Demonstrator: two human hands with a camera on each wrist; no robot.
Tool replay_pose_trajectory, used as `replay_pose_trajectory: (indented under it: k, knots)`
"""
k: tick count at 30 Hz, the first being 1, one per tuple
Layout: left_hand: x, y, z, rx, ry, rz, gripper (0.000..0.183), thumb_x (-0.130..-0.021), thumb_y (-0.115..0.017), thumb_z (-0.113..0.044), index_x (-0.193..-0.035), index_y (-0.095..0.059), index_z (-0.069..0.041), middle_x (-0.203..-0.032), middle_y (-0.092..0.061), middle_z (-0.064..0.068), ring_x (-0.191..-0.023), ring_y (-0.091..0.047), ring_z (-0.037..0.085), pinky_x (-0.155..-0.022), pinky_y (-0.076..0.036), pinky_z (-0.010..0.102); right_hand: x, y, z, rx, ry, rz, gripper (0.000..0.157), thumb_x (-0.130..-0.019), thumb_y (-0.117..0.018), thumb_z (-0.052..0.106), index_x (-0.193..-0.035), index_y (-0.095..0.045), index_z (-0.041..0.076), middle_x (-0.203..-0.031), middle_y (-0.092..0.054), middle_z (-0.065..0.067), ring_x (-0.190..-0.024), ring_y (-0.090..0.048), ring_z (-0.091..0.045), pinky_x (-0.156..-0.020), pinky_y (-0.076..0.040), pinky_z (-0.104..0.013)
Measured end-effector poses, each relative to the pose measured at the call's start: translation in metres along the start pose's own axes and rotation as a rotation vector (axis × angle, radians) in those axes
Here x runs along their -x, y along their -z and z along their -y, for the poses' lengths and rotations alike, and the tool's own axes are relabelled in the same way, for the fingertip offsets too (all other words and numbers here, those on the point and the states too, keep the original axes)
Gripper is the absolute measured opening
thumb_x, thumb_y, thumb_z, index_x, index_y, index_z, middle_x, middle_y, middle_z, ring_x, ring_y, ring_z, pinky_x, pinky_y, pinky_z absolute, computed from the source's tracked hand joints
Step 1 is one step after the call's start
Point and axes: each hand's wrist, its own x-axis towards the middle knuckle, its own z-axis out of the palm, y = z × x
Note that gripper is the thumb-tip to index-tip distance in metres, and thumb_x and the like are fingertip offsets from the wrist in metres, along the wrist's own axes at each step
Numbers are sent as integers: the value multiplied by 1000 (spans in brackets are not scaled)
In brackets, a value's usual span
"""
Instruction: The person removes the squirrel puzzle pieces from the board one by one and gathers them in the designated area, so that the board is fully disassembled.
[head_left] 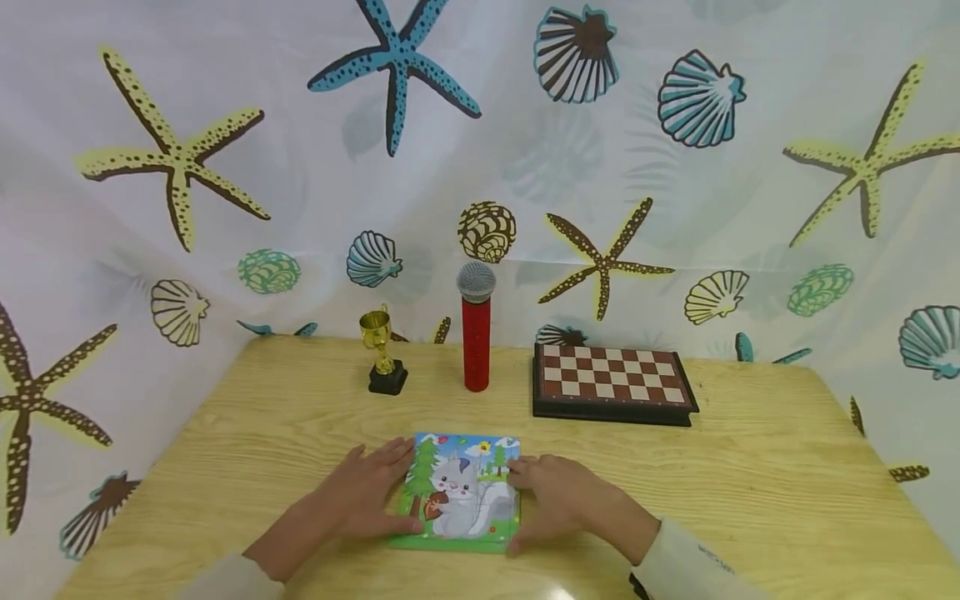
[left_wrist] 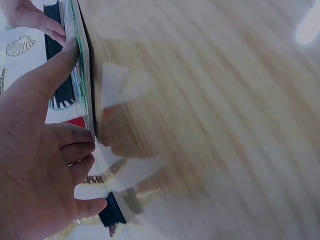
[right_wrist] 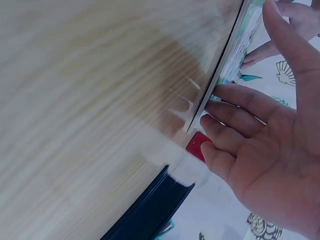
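A flat, square picture puzzle (head_left: 463, 487) with a grey squirrel holding an acorn lies near the front middle of the table. My left hand (head_left: 363, 492) holds its left side, with the thumb at the near left corner and the fingers along the edge. On the opposite side my right hand (head_left: 558, 498) grips the right edge, thumb towards the near corner. Both wrist views show slightly bent fingers touching the puzzle's thin edge; its underside is hidden.
Behind the puzzle stand a small gold trophy cup (head_left: 382, 346) on a black base and a red microphone (head_left: 476, 333), upright. A brown-and-white chessboard box (head_left: 613, 379) lies at the back right. A cloth (head_left: 480, 167) with starfish and shells hangs behind the wooden table (head_left: 735, 492).
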Motion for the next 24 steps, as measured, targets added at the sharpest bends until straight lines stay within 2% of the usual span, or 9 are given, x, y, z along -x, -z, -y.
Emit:
replay_pose_trajectory:
  k: [7,14,19,24]
  knots:
    - [-13,0,-21,-22,-3,20,101,-77,-55,-74,-144,-38,-1,-155,-30,12,-144,-27,31,-109,-24,63,19,4,-18,-26,35,-43,79,-75,-68,62,-132,-57,9,-145,-47,-10,-135,-44,-28,-107,-38,-44]
    - [-25,-5,-41,-61,-1,28,101,-76,-55,-76,-144,-38,-3,-155,-31,10,-144,-28,28,-110,-25,60,38,3,-32,-62,9,-49,80,-76,-65,64,-133,-56,9,-146,-46,-9,-136,-42,-29,-108,-37,-47]
    - [-30,-6,-49,-85,-21,18,100,-77,-54,-74,-144,-38,-2,-154,-32,12,-143,-29,29,-109,-26,61,41,-1,-38,-42,-3,-81,77,-77,-64,63,-132,-57,9,-145,-47,-9,-135,-42,-31,-108,-36,-49]
    - [-32,-5,-56,-94,-54,11,95,-82,-53,-69,-147,-33,-3,-157,-26,11,-145,-26,29,-110,-25,60,41,-5,-40,-3,-8,-130,78,-80,-55,69,-133,-56,11,-143,-49,-10,-135,-41,-34,-107,-36,-51]
